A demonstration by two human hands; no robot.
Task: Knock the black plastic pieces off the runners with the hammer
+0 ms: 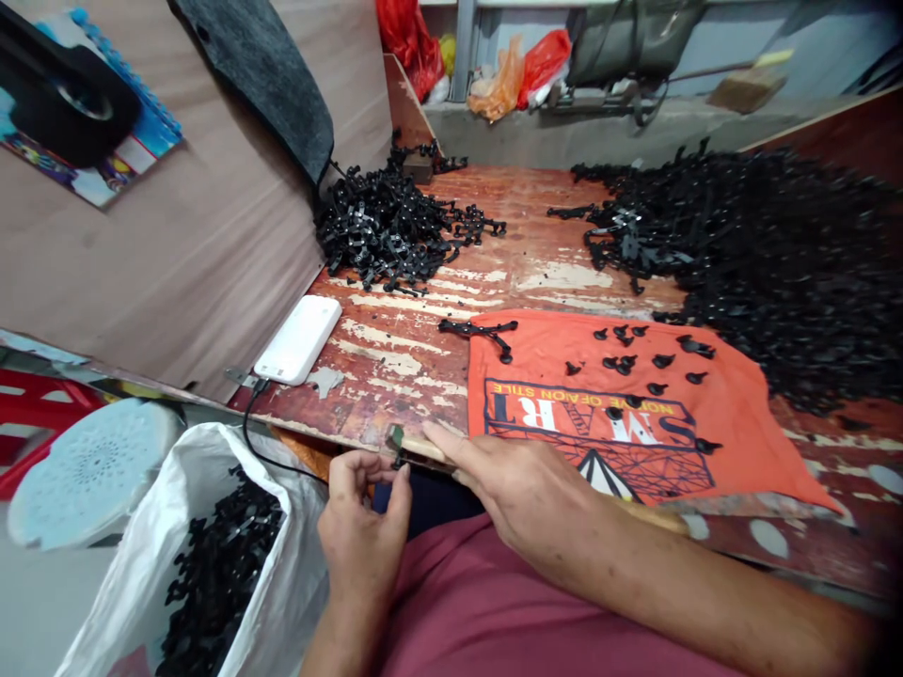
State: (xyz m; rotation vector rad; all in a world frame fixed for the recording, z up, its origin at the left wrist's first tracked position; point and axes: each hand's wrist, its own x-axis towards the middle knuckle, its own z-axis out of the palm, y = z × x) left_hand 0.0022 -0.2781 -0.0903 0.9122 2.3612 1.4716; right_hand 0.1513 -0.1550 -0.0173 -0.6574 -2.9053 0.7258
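Observation:
Low at the table's front edge, my left hand pinches a small black plastic part between thumb and fingers. My right hand is wrapped round a long wooden-handled tool, whose dark greenish tip lies right by the black part. Whether the tip touches the part, I cannot tell. To the right, an orange printed cloth carries several small loose black pieces. A branched black plastic piece lies across the cloth's left corner.
Black plastic parts form a pile at the back left and a larger heap on the right. A white phone-like device with a cable lies by the wooden side panel. Below left stand a white sack of black parts and a pale-blue stool.

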